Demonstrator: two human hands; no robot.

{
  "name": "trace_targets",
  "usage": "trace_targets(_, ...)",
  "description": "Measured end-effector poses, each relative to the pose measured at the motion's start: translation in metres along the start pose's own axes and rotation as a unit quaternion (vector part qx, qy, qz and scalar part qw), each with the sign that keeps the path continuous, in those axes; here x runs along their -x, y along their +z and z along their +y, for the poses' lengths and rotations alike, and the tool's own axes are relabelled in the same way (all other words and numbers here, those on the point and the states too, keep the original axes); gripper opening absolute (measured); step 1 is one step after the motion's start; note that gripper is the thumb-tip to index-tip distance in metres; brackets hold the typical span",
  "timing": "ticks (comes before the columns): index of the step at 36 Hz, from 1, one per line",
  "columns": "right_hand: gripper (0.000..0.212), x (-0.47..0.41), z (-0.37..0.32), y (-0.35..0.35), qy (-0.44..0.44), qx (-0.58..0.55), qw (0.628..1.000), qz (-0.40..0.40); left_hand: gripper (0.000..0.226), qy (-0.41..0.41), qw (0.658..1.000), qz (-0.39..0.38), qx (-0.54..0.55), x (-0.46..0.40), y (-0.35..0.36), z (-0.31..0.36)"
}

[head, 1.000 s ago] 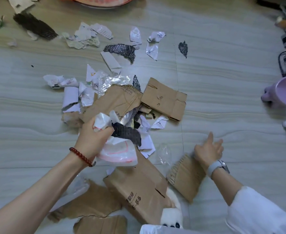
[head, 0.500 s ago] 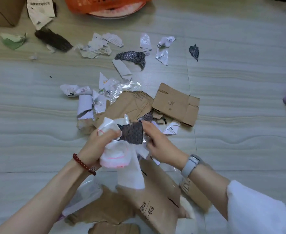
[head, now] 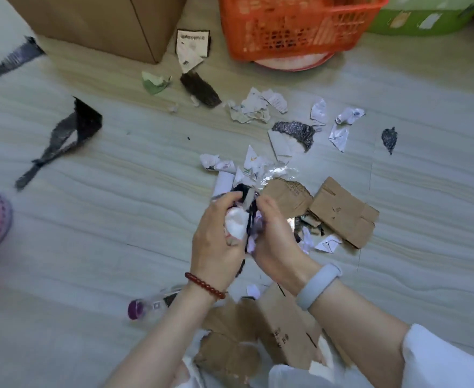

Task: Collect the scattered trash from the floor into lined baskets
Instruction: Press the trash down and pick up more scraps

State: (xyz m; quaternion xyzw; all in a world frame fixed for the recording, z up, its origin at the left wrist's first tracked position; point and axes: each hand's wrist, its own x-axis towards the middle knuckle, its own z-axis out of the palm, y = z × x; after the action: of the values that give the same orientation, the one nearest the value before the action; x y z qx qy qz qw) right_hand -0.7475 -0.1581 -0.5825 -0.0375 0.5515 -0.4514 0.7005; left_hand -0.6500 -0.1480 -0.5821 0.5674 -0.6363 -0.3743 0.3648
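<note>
From the two hands' bundle of crumpled white and black scraps (head: pixel 241 225), the orange plastic lattice basket (head: pixel 294 26) stands at twelve o'clock, the brown cardboard box (head: pixel 95 21) at eleven (left of the basket), flat brown cardboard piece (head: pixel 342 211) at three.

Single view only, head-mounted wide-angle, looking forward and steeply down at the floor (head: pixel 95 247). Both forearms enter from the bottom edge, left hand (head: pixel 216 242) and right hand (head: pixel 279 239) close to the lens near frame centre. Far edge of view reaches the orange basket (head: pixel 294 26) and a cardboard box (head: pixel 95 21) at the top. Edges are blurred. No second view to share anything with.
</note>
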Motion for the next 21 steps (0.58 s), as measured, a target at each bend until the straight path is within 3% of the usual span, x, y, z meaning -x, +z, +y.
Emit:
trace_targets(2, 0.048, 0.029, -0.007, 0.027, 0.057, 0.01, 0.997, -0.045, 0.055, -0.095, 0.992, -0.005, 0.078, 0.002, -0.021, 0.028)
trace_targets(4, 0.07, 0.057, -0.015, 0.048, 0.087, -0.011, 0.991, -0.098, 0.069, -0.13, 0.99, 0.019, 0.06, 0.007, -0.047, 0.05)
trace_targets(9, 0.048, 0.133, -0.036, 0.103, 0.141, 0.001, 0.973, -0.182, 0.111, -0.195, 0.979, -0.021, -0.064, 0.023, -0.123, 0.084)
trace_targets(11, 0.071, 0.154, -0.033, 0.12, 0.169, 0.037, 0.966, -0.192, 0.123, -0.232, 0.969, -0.048, -0.068, 0.027, -0.152, 0.096)
trace_targets(13, 0.086, 0.173, -0.029, 0.141, 0.174, 0.076, 0.962, -0.196, 0.109, -0.288, 0.957, -0.031, -0.023, 0.027, -0.183, 0.113)
trace_targets(16, 0.066, 0.205, -0.027, 0.18, 0.171, 0.118, 0.955, -0.213, 0.089, -0.345, 0.937, 0.003, 0.062, 0.027, -0.227, 0.14)
trace_targets(19, 0.052, 0.229, -0.03, 0.218, 0.165, 0.147, 0.959, -0.178, 0.064, -0.387, 0.914, -0.023, 0.118, 0.029, -0.268, 0.147)
trace_targets(21, 0.05, 0.241, -0.032, 0.245, 0.158, 0.174, 0.958, -0.166, 0.05, -0.419, 0.881, -0.045, 0.216, 0.03, -0.303, 0.146)
